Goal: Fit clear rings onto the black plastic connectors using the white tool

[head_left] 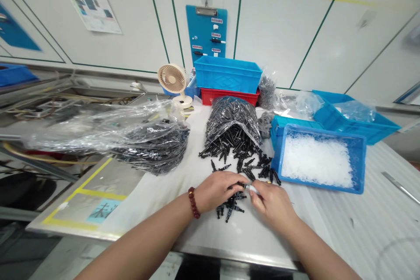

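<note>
Blue bin (323, 185) holds white rings (315, 157) | bag (229, 111) open, black parts (234, 138) spilling out | my left hand (219, 190): fingers gripping black piece (242, 185), slim, partly hidden, above table (203, 238) | my right hand (274, 203): fingers closed on white tool (253, 189), at piece's end

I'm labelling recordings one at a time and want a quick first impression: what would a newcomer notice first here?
Probably the blue bin of small white pieces, bright at the right of the table. Next, the clear bag at centre, spilling black parts towards the person. Just in front, the left hand holds a dark piece against a white item in the right hand.
</note>
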The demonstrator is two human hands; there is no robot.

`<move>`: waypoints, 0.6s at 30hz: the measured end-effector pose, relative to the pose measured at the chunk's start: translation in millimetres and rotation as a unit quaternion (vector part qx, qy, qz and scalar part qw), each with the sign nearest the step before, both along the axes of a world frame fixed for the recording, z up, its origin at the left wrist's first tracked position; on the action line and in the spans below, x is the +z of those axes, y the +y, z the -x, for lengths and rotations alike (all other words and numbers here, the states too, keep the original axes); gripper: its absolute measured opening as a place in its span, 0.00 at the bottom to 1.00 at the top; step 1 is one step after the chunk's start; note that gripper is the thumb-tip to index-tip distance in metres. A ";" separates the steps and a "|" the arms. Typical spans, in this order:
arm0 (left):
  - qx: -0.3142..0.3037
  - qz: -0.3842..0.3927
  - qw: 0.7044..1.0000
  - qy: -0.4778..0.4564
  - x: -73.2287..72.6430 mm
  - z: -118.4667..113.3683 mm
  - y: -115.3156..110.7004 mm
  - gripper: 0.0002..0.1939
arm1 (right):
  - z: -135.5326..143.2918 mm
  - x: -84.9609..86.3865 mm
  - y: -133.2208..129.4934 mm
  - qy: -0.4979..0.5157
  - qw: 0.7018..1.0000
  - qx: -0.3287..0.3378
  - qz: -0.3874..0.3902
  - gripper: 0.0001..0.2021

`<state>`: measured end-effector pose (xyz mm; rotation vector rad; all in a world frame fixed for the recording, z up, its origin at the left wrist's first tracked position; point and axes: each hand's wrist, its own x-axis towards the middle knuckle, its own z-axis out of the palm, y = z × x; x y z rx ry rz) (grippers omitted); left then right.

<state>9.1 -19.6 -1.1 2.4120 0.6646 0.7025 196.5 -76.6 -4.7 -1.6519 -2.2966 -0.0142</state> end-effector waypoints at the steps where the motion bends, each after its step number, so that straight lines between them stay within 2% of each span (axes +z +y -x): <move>1: -0.004 -0.003 1.000 -0.005 0.0 0.3 0.9 0.09 | 0.2 -0.1 0.1 0.008 1.000 0.003 0.002 0.10; 18: 0.002 -0.005 1.000 -0.018 -1.8 1.1 4.2 0.09 | -1.3 -1.5 1.3 0.002 1.000 -0.005 0.010 0.08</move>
